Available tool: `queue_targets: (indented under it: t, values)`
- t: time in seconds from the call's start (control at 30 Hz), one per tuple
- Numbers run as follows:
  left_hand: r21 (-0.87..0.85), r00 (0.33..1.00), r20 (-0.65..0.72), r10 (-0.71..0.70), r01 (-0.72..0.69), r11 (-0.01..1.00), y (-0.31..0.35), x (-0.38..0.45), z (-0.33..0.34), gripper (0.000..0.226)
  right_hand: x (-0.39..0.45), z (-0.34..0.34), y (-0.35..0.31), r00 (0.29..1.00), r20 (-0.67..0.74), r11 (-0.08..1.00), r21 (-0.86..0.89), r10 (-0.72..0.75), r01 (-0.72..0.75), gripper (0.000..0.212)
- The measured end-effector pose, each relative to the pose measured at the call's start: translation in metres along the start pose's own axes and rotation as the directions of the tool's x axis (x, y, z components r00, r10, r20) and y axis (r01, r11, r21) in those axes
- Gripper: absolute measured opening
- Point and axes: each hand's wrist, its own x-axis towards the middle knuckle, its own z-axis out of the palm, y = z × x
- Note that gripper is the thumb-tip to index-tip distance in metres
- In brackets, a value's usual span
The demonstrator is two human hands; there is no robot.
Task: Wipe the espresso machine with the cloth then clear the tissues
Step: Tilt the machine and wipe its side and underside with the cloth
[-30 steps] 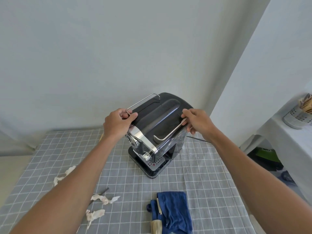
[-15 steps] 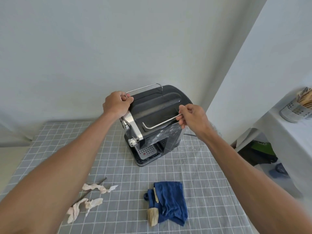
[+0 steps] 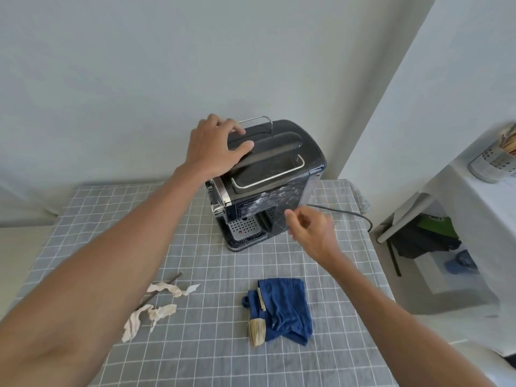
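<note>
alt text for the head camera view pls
A person's left hand rests on top of a black espresso machine on a checked tablecloth; the empty right hand hovers beside it, blue cloth and crumpled tissues nearer the camera.

One espresso machine [image 3: 268, 174], one blue cloth [image 3: 284, 308], two tissues [image 3: 173, 289], one brush [image 3: 257, 331], two hands [image 3: 215, 146].

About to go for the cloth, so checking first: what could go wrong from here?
1. A small brush lies on the cloth; lifting the cloth may flick it off the table.
2. The cord trails off the table's right edge; hard wiping could tug it.
3. Only the left hand steadies the machine; side pressure might slide it.
</note>
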Motion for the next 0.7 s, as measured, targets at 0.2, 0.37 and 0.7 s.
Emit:
queue_targets:
  t: [0.2, 0.37, 0.7]
  values:
    - [-0.132, 0.97, 0.218, 0.107, -0.08, 0.988, 0.006, -0.009, 0.01, 0.054, -0.061, 0.045, 0.068, 0.826, 0.524, 0.889, -0.454, 0.207, 0.065, 0.052]
    - [-0.114, 0.978, 0.191, 0.079, -0.057, 0.992, -0.001, -0.011, 0.012, 0.061, -0.082, 0.066, 0.087, 0.79, 0.559, 0.753, -0.625, 0.249, 0.205, 0.09]
    - [-0.153, 0.985, 0.154, 0.076, -0.053, 0.987, -0.004, -0.01, 0.016, 0.065, -0.066, 0.055, 0.094, 0.614, 0.653, 0.82, -0.573, 0.443, 0.018, 0.062]
